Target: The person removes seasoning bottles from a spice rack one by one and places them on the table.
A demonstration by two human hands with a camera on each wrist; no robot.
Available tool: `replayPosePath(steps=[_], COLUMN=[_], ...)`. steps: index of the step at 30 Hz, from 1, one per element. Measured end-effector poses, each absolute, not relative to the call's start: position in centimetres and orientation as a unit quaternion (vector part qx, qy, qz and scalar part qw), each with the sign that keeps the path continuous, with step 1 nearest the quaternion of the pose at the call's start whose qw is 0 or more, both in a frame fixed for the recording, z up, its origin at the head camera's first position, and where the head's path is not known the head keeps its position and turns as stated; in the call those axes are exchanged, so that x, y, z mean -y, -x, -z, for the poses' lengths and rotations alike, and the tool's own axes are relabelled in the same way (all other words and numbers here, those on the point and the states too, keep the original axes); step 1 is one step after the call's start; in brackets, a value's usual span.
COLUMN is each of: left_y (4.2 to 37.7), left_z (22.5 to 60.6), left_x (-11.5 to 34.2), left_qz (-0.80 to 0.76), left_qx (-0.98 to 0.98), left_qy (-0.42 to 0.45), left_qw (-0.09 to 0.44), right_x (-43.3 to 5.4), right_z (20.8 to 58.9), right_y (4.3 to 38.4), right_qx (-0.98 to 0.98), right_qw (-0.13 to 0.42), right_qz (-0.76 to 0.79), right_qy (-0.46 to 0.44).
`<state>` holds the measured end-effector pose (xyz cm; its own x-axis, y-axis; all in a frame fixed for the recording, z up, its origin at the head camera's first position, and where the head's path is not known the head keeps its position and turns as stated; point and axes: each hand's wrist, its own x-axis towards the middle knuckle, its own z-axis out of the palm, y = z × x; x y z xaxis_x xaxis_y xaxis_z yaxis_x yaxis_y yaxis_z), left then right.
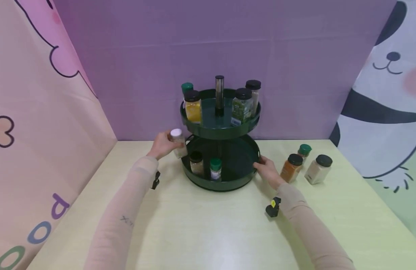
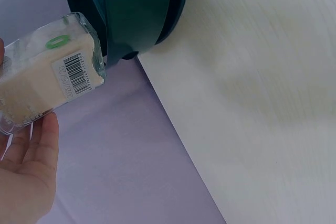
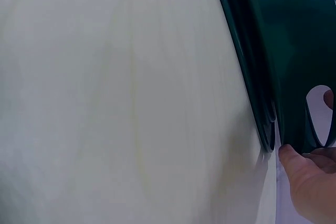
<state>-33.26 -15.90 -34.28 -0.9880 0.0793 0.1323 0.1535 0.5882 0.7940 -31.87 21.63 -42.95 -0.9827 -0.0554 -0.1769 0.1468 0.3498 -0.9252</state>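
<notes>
My left hand [image 1: 162, 145] grips a clear spice jar [image 1: 179, 144] with a white cap and pale powder inside, tilted at the left edge of the lower tray. In the left wrist view the jar [image 2: 50, 74] shows a barcode near its base. On the right, my right hand [image 1: 268, 171] pinches the lower tray's rim beside its oval cutout; in the right wrist view a fingertip shows through that opening. The dark green two-tier turntable [image 1: 216, 185] carries a black-capped jar [image 1: 196, 164] and a green-capped jar [image 1: 216, 170] on its lower tray.
On the upper tray stand a yellow spice jar [image 1: 193, 108], a green-herb jar [image 1: 241, 108], a black-capped jar [image 1: 253, 90] and a green-capped jar [image 1: 187, 88]. To the right, an orange-brown jar [image 1: 291, 168], a pale jar [image 1: 318, 169] and a green-capped jar [image 1: 304, 150] stand on the table.
</notes>
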Motion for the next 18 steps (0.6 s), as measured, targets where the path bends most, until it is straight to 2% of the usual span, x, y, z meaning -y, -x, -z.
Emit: replayPosePath(steps=[18], left_y=[32.8], left_z=[34.6], left_x=[18.3], left_qz=[0.469], left_qx=[0.88], left_qy=[0.043], left_qw=[0.052], right_x=[-21.7], right_z=[42.9], right_y=[31.7], right_qx=[-0.819], right_qw=[0.09], right_qz=[0.567], right_qy=[-0.029])
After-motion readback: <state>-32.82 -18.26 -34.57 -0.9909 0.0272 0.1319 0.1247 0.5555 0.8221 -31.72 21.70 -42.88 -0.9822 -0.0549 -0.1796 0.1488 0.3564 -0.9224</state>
